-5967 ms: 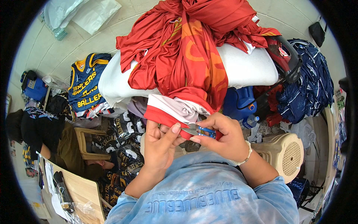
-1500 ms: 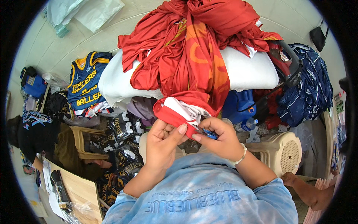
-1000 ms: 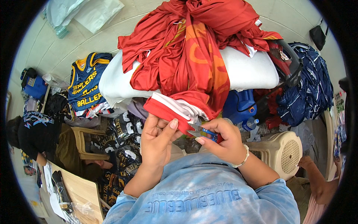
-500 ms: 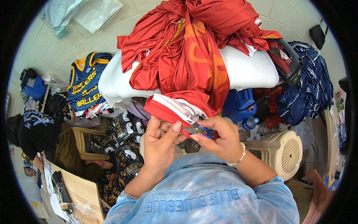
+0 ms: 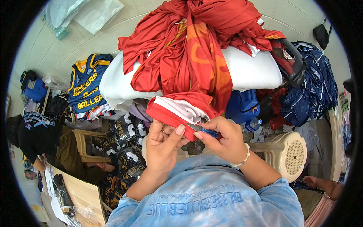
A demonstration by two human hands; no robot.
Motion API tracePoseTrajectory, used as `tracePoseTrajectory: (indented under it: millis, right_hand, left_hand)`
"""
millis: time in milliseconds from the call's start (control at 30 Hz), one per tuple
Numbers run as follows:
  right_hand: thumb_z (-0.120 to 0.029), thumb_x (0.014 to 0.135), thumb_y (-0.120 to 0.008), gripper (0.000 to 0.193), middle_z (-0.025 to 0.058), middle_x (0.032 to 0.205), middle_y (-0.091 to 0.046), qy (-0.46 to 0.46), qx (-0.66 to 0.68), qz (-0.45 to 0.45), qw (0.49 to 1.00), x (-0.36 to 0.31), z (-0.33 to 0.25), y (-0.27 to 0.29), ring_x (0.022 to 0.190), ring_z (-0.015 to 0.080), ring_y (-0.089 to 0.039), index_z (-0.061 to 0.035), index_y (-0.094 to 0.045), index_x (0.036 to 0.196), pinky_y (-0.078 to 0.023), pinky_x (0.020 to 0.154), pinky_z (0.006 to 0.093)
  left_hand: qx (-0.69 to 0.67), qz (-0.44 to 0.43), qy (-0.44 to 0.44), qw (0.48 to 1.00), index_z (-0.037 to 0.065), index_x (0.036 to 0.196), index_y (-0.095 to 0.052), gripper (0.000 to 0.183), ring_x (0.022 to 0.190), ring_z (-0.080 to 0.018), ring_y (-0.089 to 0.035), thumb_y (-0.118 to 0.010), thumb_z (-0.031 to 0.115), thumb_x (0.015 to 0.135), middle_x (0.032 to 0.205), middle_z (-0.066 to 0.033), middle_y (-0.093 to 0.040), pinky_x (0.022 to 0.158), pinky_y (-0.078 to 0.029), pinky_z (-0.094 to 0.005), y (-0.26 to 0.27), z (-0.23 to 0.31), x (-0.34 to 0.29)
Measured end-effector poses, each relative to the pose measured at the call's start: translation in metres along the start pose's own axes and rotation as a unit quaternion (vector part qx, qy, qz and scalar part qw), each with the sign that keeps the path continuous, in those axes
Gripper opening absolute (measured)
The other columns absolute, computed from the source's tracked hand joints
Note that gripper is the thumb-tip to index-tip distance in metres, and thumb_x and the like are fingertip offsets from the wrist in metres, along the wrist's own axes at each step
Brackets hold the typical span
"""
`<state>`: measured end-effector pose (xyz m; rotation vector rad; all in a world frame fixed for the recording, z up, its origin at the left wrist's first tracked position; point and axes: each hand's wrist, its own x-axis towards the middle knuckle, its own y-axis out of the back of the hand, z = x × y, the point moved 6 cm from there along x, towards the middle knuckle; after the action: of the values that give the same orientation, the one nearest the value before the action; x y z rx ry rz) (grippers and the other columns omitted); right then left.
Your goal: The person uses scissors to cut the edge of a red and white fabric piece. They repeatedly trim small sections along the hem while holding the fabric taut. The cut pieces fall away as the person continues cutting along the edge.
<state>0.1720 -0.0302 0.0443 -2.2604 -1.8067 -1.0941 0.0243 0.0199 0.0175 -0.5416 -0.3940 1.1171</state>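
My left hand (image 5: 162, 145) is closed on the folded edge of a red garment (image 5: 163, 110), thumb on top and fingers beneath. The garment's white inner side (image 5: 181, 107) shows in gathered folds. In my right hand (image 5: 224, 137) is a small pair of scissors (image 5: 209, 132) with blue handles, its metal blades pointing left against the red edge beside my left thumb. The fingers of my right hand partly hide the handles. Beyond, a large heap of red and orange jerseys (image 5: 166, 62) drapes over a white padded board (image 5: 254, 70) and hangs down toward my hands.
A clothes iron (image 5: 299, 66) stands at the board's right end, near dark blue garments (image 5: 312, 83). Below are a blue jug (image 5: 247, 104) and a beige stool (image 5: 293, 157). Navy jerseys (image 5: 86, 85) hang at left. A person in black (image 5: 39, 132) is far left; another person's arm (image 5: 327, 186) is lower right.
My right hand has shifted the scissors slightly, and less of the blades shows. The other person's arm at lower right has moved, bringing a hand into view.
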Motion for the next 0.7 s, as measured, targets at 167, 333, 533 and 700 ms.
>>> tracePoseTrajectory:
  millis: [167, 333, 533, 700]
  right_hand:
    - [-0.014, 0.074, -0.079, 0.029, 0.0060, 0.075, -0.062, -0.024, 0.061, -0.020, 0.998, -0.0015, 0.0008, 0.0016, 0.063, 0.0099, -0.058, -0.0010, -0.060, 0.092, -0.045, 0.056, 0.0232]
    - [-0.016, 0.075, -0.079, 0.031, 0.0089, 0.078, -0.064, -0.048, 0.078, -0.041, 0.995, -0.0029, 0.0033, 0.0022, 0.067, 0.0125, -0.062, 0.0000, -0.058, 0.092, -0.049, 0.059, 0.0252]
    - [-0.017, 0.075, -0.079, 0.031, 0.0087, 0.078, -0.064, -0.041, 0.036, -0.044, 0.998, -0.0017, 0.0035, 0.0012, 0.066, 0.0126, -0.062, -0.0009, -0.059, 0.092, -0.049, 0.059, 0.0250]
    - [-0.017, 0.076, -0.078, 0.028, 0.0089, 0.076, -0.064, -0.054, 0.051, -0.034, 0.997, 0.0002, 0.0015, 0.0010, 0.064, 0.0134, -0.062, -0.0010, -0.059, 0.089, -0.048, 0.057, 0.0256]
  left_hand:
    - [0.003, -0.010, -0.009, 1.000, 0.001, 0.132, -0.039, 0.044, 0.098, -0.0205, -0.064, -0.054, -0.002, 0.090, 0.109, -0.0135, -0.062, 0.083, -0.057, -0.0355, -0.0024, 0.0028, 0.0006]
    - [0.002, -0.010, -0.007, 1.000, 0.001, 0.132, -0.039, 0.044, 0.098, -0.0205, -0.064, -0.054, -0.001, 0.091, 0.109, -0.0133, -0.062, 0.082, -0.057, -0.0348, -0.0031, 0.0032, 0.0001]
    - [0.006, 0.012, -0.005, 1.000, 0.003, 0.132, -0.039, 0.044, 0.094, -0.0201, -0.066, -0.052, -0.001, 0.090, 0.109, -0.0133, -0.062, 0.077, -0.060, -0.0340, -0.0020, 0.0008, -0.0004]
    - [0.020, 0.008, -0.020, 1.000, 0.003, 0.132, -0.039, 0.044, 0.096, -0.0214, -0.065, -0.052, -0.002, 0.090, 0.110, -0.0136, -0.062, 0.078, -0.059, -0.0357, -0.0012, 0.0022, -0.0005]
